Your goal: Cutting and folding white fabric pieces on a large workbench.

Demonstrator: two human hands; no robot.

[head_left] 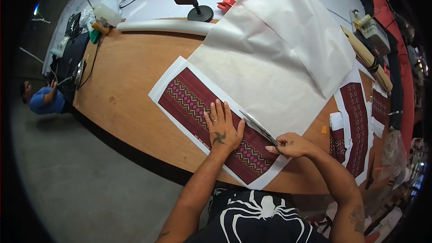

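A maroon woven fabric panel [190, 104] with pink and cream zigzag bands lies slantwise on a white backing sheet [168, 77]. My left hand [224, 128] presses flat on the panel, its fingers a little apart. In my right hand [292, 145] I grip a pair of scissors [260, 126], its fingers at the handles. The scissor blades lie along the panel's upper right edge, pointing up and left. Whether the blades are parted is hard to see. Beyond them spreads a large sheet of whitish paper or interfacing [243, 71], folded over at its far side.
The wooden tabletop [131, 64] carries a white roll [162, 27] along its back. More maroon patterned pieces [354, 128] lie at the right, near a brown paper roll [368, 59]. A black stand [200, 13] rises behind. At the far left is a person in blue [47, 99].
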